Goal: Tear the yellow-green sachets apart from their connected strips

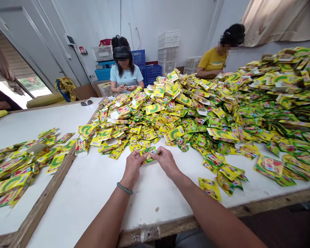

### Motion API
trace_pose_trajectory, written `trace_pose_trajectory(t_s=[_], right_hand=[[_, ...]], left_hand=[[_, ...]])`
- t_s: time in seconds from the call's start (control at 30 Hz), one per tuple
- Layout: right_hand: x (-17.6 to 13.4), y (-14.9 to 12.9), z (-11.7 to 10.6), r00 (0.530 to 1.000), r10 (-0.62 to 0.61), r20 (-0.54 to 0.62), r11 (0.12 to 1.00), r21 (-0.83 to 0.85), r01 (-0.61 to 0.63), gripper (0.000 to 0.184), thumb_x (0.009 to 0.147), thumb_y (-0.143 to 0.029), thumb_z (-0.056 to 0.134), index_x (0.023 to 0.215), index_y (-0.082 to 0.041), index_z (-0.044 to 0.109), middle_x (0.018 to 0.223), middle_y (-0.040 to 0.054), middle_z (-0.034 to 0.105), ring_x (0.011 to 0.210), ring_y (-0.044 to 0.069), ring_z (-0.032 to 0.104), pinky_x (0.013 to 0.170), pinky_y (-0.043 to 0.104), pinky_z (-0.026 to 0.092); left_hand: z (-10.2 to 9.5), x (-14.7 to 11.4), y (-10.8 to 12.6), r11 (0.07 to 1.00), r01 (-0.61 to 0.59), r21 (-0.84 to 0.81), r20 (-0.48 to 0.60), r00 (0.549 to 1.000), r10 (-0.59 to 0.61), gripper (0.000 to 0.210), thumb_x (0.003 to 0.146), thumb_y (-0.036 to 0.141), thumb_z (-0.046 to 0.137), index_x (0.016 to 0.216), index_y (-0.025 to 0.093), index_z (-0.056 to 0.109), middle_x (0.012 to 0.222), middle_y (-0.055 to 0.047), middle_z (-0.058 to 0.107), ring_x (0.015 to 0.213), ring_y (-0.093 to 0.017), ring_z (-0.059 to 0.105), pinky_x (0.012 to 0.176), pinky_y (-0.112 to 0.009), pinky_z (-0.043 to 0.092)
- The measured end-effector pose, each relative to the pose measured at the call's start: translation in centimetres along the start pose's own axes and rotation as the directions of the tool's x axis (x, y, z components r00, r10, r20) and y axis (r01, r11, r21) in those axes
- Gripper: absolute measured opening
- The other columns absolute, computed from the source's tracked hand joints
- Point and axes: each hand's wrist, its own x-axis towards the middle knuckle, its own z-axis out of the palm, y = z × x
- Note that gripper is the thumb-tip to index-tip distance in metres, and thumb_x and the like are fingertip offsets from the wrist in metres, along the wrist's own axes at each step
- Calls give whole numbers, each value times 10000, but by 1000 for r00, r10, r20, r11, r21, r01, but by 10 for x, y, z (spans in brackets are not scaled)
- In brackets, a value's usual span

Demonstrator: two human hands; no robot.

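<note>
Between my two hands, a little above the white table (93, 193), is a small yellow-green packet (148, 155). My left hand (133, 164), with a beaded bracelet (124, 188) on its wrist, pinches the packet's left side. The right side is pinched by the thumb and fingers of my right hand (166, 160). Just beyond my hands rises a big heap of yellow boxes and small packets (170, 119). Some loose packets (209, 187) lie to the right of my right forearm.
A wooden strip (50, 194) divides the table on the left, with more yellow boxes (12, 182) beyond it. Across the table sit a person in light blue (126, 77) and one in yellow (212, 63). Blue crates (153, 72) and white crates (168, 48) stand behind.
</note>
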Motion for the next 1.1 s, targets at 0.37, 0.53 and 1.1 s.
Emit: trace_pose_trajectory(t_s=[0.37, 0.53, 1.1], right_hand=[[-2, -12, -9, 990, 34, 133, 998, -48, -28, 271, 669, -416, 652, 744, -165, 584, 678, 21, 632, 614, 155, 567, 519, 249, 446], [0, -15, -15, 999, -6, 48, 991, -133, 13, 265, 704, -434, 602, 715, -178, 533, 669, 12, 621, 602, 157, 564, 536, 252, 433], [-1, -16, -16, 994, -84, 73, 902, -419, 107, 267, 784, -447, 480, 695, -197, 454, 628, -22, 504, 601, 127, 428, 565, 234, 313]], left_hand=[[-19, 7, 28, 877, -98, 471, 120, 992, 46, 267, 626, 325, 725, 800, 159, 610, 763, -65, 651, 717, -196, 601, 710, -323, 452], [-78, 37, 68, -89, -52, 995, 88, 878, 471, 361, 666, 146, 613, 1027, 153, 612, 1071, -169, 611, 1061, -345, 509, 846, -436, 395], [-107, 38, 70, -310, 34, 950, 40, 972, 230, 637, 702, 584, 553, 1163, 145, 534, 1054, -175, 649, 949, -321, 602, 697, -334, 438]])
